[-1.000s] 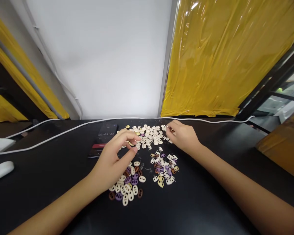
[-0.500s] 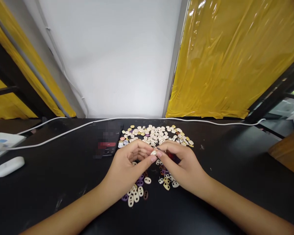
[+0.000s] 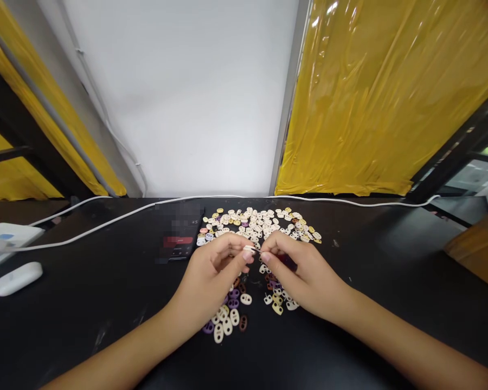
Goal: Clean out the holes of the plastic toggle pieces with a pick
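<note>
Between the thumb and fingertip of my left hand [image 3: 209,273] is a small cream oval piece [image 3: 249,248]. My right hand [image 3: 296,271] pinches a thin dark tool [image 3: 258,251], whose tip reaches the piece. Something dark red and shiny [image 3: 288,261] shows under the right palm, perhaps the tool's handle; I cannot make out its kind. Below my left hand lie loose cream, purple and brown two-hole oval pieces [image 3: 227,326]. Beside my right thumb is a second group of cream, yellowish and brown pieces [image 3: 277,308], partly covered by the hand.
A wide pile of mostly cream pieces [image 3: 262,219] spreads behind my hands on the black table [image 3: 106,303]. A phone [image 3: 179,238] lies left of it. Further left are a white oval case [image 3: 19,279] and a power strip [image 3: 12,233]. A white cable [image 3: 117,214] runs along the back; a cardboard box [image 3: 480,249] stands right.
My left fingers have moved slightly left with the cream piece, so a small gap shows between the two hands. The thin dark tool is now visible across it.
</note>
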Action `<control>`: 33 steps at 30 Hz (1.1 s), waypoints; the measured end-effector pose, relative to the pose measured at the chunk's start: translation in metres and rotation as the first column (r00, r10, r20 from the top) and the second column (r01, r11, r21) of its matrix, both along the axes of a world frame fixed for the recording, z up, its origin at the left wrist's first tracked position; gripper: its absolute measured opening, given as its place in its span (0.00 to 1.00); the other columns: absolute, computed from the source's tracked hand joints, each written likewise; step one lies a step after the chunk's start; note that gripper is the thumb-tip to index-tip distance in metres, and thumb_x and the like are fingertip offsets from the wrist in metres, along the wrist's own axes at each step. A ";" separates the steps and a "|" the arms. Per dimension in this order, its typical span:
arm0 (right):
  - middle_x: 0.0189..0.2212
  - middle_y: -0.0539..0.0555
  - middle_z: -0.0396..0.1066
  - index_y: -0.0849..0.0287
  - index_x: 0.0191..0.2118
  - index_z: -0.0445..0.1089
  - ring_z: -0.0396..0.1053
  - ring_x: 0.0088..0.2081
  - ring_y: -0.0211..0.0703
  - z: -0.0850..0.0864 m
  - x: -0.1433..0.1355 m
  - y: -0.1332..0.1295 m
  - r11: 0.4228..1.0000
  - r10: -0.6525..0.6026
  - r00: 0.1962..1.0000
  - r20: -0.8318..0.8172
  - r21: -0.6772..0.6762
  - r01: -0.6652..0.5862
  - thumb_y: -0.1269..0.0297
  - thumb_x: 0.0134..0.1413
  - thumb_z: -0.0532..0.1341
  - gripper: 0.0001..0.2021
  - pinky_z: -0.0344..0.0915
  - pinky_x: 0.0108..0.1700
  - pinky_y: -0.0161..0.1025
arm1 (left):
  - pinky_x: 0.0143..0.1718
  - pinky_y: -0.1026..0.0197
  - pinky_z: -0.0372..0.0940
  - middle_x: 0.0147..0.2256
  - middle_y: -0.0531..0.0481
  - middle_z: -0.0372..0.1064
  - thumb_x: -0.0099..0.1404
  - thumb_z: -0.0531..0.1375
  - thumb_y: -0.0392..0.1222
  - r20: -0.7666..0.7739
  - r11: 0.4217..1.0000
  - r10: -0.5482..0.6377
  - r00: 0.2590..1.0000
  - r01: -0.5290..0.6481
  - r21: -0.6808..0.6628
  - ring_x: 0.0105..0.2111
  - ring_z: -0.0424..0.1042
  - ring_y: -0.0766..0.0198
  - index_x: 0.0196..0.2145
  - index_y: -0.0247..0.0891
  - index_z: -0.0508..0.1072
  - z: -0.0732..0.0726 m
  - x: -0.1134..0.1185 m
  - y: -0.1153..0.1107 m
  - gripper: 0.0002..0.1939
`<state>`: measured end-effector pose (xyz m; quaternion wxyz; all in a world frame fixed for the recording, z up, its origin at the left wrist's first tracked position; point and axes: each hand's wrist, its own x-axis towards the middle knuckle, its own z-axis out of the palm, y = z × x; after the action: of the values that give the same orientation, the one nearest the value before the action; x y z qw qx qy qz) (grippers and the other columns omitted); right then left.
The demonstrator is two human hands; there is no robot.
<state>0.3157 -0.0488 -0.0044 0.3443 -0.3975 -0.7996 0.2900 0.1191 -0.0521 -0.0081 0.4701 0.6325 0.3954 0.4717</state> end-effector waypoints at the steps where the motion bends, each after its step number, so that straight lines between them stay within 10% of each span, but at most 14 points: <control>1: 0.26 0.46 0.66 0.55 0.37 0.64 0.65 0.27 0.38 0.000 0.000 0.000 1.000 -0.013 1.000 0.016 0.011 0.013 0.65 0.67 0.54 0.06 0.61 0.32 0.36 | 0.35 0.63 0.71 0.34 0.52 0.75 0.67 0.63 0.38 0.013 1.000 0.011 1.000 -0.011 -0.005 0.33 0.73 0.65 0.39 0.40 0.76 0.000 0.000 0.000 0.03; 14: 0.26 0.48 0.68 0.58 0.35 0.67 0.68 0.27 0.37 0.003 0.006 -0.003 0.983 0.028 0.956 0.291 0.165 -0.079 0.71 0.63 0.54 0.07 0.57 0.31 0.35 | 0.32 0.61 0.71 0.31 0.49 0.75 0.69 0.59 0.39 -0.341 0.987 -0.023 0.940 0.077 0.144 0.30 0.76 0.62 0.37 0.39 0.78 0.003 -0.007 -0.005 0.07; 24: 0.24 0.46 0.67 0.56 0.35 0.65 0.65 0.25 0.36 -0.005 -0.002 -0.003 0.999 0.029 0.999 0.018 -0.033 -0.029 0.67 0.66 0.54 0.07 0.59 0.30 0.34 | 0.31 0.64 0.74 0.28 0.51 0.78 0.63 0.65 0.38 0.038 0.998 0.019 0.999 -0.017 -0.057 0.28 0.76 0.65 0.36 0.38 0.80 -0.003 0.000 -0.003 0.03; 33: 0.26 0.46 0.71 0.55 0.36 0.67 0.67 0.26 0.38 0.004 0.000 -0.003 0.998 -0.047 0.990 0.136 -0.030 0.051 0.68 0.64 0.55 0.05 0.59 0.31 0.35 | 0.30 0.65 0.73 0.28 0.51 0.77 0.63 0.65 0.39 0.055 0.995 0.049 0.997 -0.044 -0.087 0.27 0.76 0.66 0.35 0.38 0.79 -0.005 0.002 -0.001 0.03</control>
<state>0.3152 -0.0518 -0.0003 0.2896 -0.4414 -0.8062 0.2670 0.1212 -0.0529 -0.0136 0.4967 0.5888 0.4163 0.4830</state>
